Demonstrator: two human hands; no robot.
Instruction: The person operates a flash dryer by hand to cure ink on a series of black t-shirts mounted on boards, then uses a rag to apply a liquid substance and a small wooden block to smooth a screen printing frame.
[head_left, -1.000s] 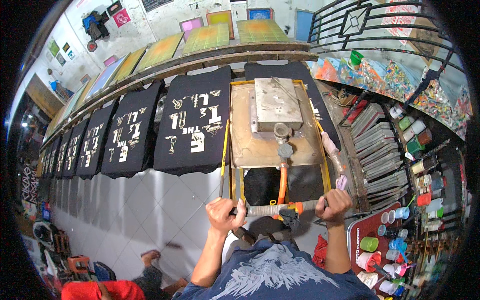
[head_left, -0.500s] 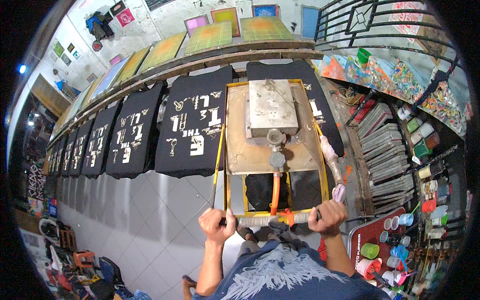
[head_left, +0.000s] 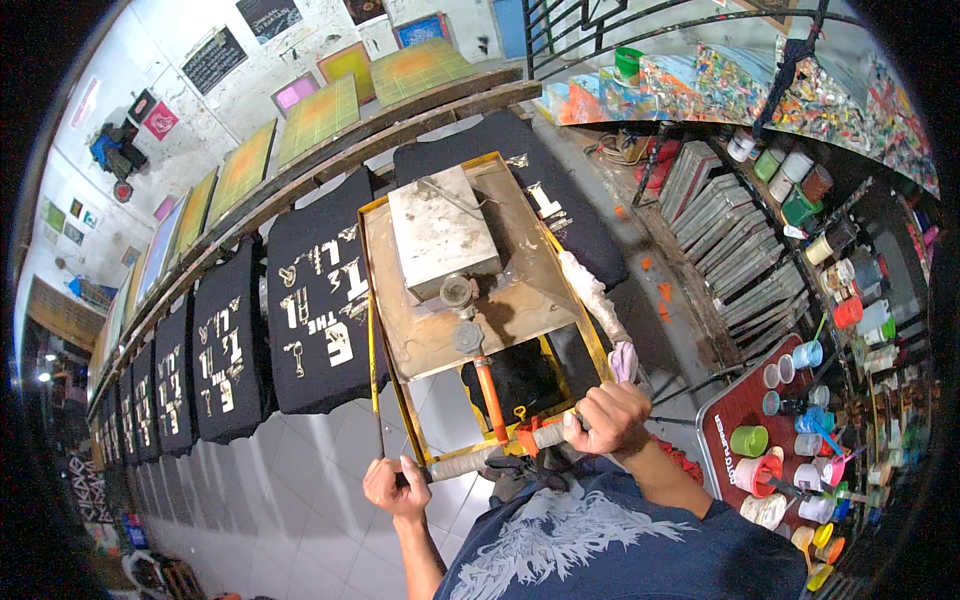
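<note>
My left hand (head_left: 396,488) is closed around the left end of a tape-wrapped handlebar (head_left: 468,462). Its right end is gripped by my right hand (head_left: 607,418). The bar belongs to a yellow metal frame (head_left: 402,420) carrying a broad stained metal hood (head_left: 525,285). A pale metal box (head_left: 445,222) sits on the hood, with a grey fitting (head_left: 467,337) and an orange hose (head_left: 490,398) running toward the bar. The hood overlaps a black T-shirt (head_left: 490,140) with a light print. Left of the frame lies another printed black T-shirt (head_left: 318,340).
More printed black shirts (head_left: 232,330) line the rack at left, beside a wooden rail (head_left: 350,155). Stacked grey-edged frames (head_left: 735,240) stand at right. A red tray (head_left: 722,455) there holds several paint cups. Pale floor tiles (head_left: 310,500) lie below.
The view has tilted and shifted, so the rack slants more. The hooded frame appears farther left and angled, my left hand lower and my right hand farther left. Both hands keep hold of the bar.
</note>
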